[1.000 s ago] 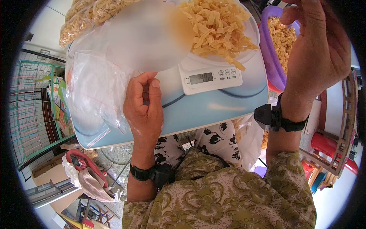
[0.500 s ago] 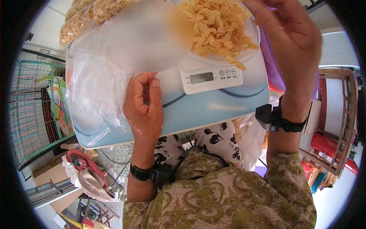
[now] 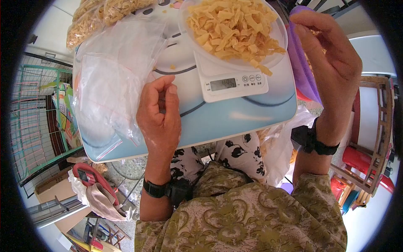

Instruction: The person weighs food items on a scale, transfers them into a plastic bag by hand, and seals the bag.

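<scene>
My left hand (image 3: 157,115) rests at the table edge with its fingers curled and thumb against the forefinger, nothing visible in them. Beside it lie clear plastic zip bags (image 3: 105,88). My right hand (image 3: 331,54) hangs over a purple container (image 3: 299,63) at the right, fingers bent and apart from the thumb; I see nothing held. More yellow strips show inside that container behind the hand. Left of it, a white plate (image 3: 275,56) heaped with dried yellow strips (image 3: 235,31) sits on a white kitchen scale (image 3: 210,90). The digits on its display are blurred.
Bulging bags of dried strips (image 3: 90,21) stand at the table's back left. The blue table (image 3: 218,124) has a printed pattern. A green wire cage (image 3: 37,122) is at left, a wooden frame (image 3: 380,126) at right. Another clear bag (image 3: 275,155) hangs below the table edge.
My right hand has moved from beside the plate to the right, over the purple container. A blurred round shape over the table has gone from view. My left hand stays in place.
</scene>
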Demonstrator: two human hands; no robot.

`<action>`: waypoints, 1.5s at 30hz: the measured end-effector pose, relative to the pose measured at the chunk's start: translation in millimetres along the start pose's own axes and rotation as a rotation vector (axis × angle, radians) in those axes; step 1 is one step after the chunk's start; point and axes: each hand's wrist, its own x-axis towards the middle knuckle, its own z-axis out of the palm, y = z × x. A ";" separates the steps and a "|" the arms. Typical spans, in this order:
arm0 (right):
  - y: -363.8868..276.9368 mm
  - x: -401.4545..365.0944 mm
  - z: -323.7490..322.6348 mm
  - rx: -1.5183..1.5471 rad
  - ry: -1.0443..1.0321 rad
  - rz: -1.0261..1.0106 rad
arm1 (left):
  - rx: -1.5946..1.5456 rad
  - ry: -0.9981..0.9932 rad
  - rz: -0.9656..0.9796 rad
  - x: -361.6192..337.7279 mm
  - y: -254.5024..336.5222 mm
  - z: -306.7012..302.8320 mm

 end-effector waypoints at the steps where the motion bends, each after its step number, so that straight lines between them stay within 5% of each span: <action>1: 0.9 -6.2 -2.0 0.000 0.000 0.001 | 0.000 -0.001 0.000 0.1 1.0 0.1; 9: -26.2 -39.4 0.3 0.035 0.149 0.302 | 0.019 0.011 0.029 0.2 -0.3 0.8; 12: -15.5 -43.8 5.8 0.009 0.142 0.067 | 0.025 0.004 0.023 0.4 2.1 0.2; 21: -24.8 -53.0 16.4 -0.102 -0.053 0.097 | -0.019 0.006 0.021 0.0 -1.3 0.4; 33: -14.4 -70.5 16.0 -0.098 0.159 -0.004 | 0.005 0.015 0.005 -0.3 -1.3 0.6; 45: -12.6 -75.2 34.1 -0.170 0.081 0.029 | 0.037 0.021 0.027 0.4 2.4 1.2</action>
